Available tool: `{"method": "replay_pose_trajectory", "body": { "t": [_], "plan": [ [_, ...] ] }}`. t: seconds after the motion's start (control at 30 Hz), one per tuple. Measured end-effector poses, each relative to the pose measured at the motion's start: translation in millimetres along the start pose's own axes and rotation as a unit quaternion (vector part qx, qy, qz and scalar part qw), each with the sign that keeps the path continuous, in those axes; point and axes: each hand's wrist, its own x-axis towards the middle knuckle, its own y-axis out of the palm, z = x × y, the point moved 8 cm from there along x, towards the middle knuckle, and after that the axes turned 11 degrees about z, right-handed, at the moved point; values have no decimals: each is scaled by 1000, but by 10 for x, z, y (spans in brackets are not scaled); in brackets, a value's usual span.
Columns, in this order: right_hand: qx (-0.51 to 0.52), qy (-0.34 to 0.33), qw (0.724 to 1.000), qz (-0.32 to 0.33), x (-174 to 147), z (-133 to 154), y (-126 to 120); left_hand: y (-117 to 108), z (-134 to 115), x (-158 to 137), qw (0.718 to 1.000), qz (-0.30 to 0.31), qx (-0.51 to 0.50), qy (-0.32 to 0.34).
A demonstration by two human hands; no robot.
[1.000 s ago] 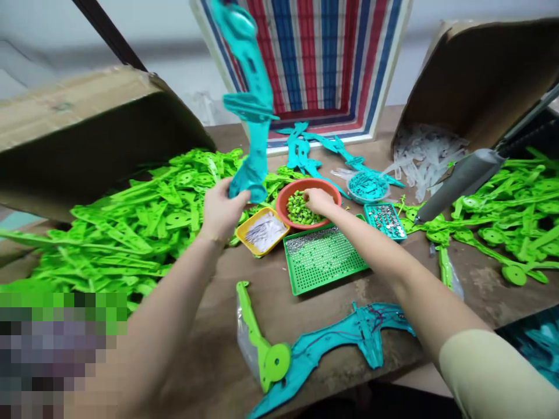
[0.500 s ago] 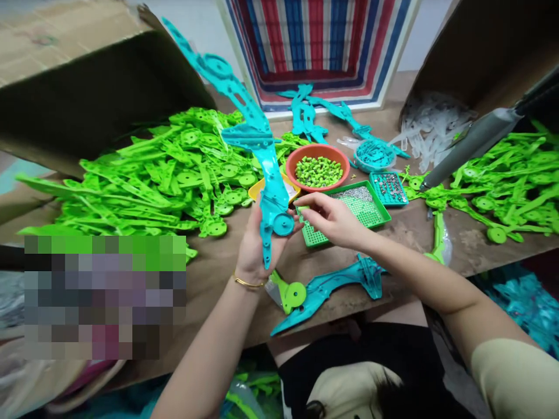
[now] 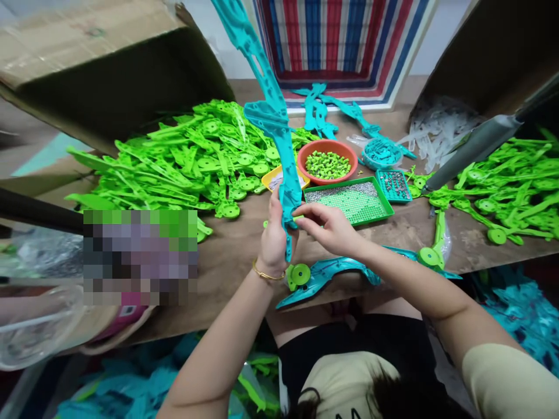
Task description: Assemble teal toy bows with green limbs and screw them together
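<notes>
My left hand [image 3: 275, 241] is wrapped round the lower end of a long turquoise plastic shell piece [image 3: 279, 139], which stands nearly upright over the table. The fingers of my right hand [image 3: 329, 228] are pinched against that lower end, with a small green plastic piece [image 3: 299, 217] showing at the tips. Part of the contact is hidden by the fingers. Below my hands, another turquoise shell [image 3: 325, 282] lies near the table edge with a green round-ended part [image 3: 299, 274] at its left end.
Behind my hands are an orange bowl [image 3: 353, 169] of small green pieces, a green tray [image 3: 371, 216] with tiny metal parts and a blue tray [image 3: 409, 196]. Green part piles [image 3: 187, 157] flank them. A grey pole [image 3: 471, 151] slants in at right; cardboard boxes [image 3: 87, 41] stand behind.
The turquoise shell has turned more edge-on, its round disc no longer facing me. My right fingers have closed in against its lower end. The whole view has shifted slightly.
</notes>
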Motion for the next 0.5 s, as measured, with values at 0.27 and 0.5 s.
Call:
{"method": "replay_pose_trajectory", "body": {
  "t": [0.27,0.5],
  "plan": [
    [3,-21,999,-39,-78,29,61,27,-16,-34,999,-28,36,-1],
    [77,30,997,-13,-51,-35,-30,123,-65,-147,996,-83,-39,-20]
  ]
}}
